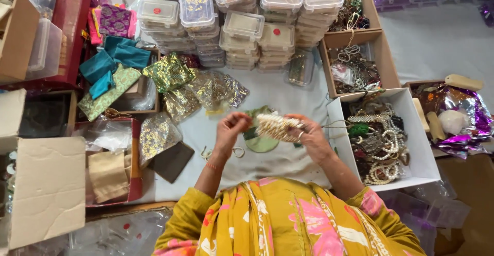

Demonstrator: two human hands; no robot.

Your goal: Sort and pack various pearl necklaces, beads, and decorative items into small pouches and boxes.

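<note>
A pearl and gold beaded ornament (276, 126) is held up between both hands over a pale blue cloth (278, 92). My left hand (230, 128) pinches its left end. My right hand (309, 135), a ring on one finger, grips its right end. A thin cord trails from that end toward the white box (423, 155) of pearl jewellery on the right. Under the ornament lies a round green pouch (261, 141). Yellow floral sleeves cover my arms.
Stacks of clear plastic lidded boxes (242, 24) fill the back. Gold organza pouches (213, 88) and teal and green fabric pouches (113, 60) lie at the left. Cardboard boxes of tangled jewellery (355, 68) stand at the right. A flat cardboard sheet (46, 189) sits at the front left.
</note>
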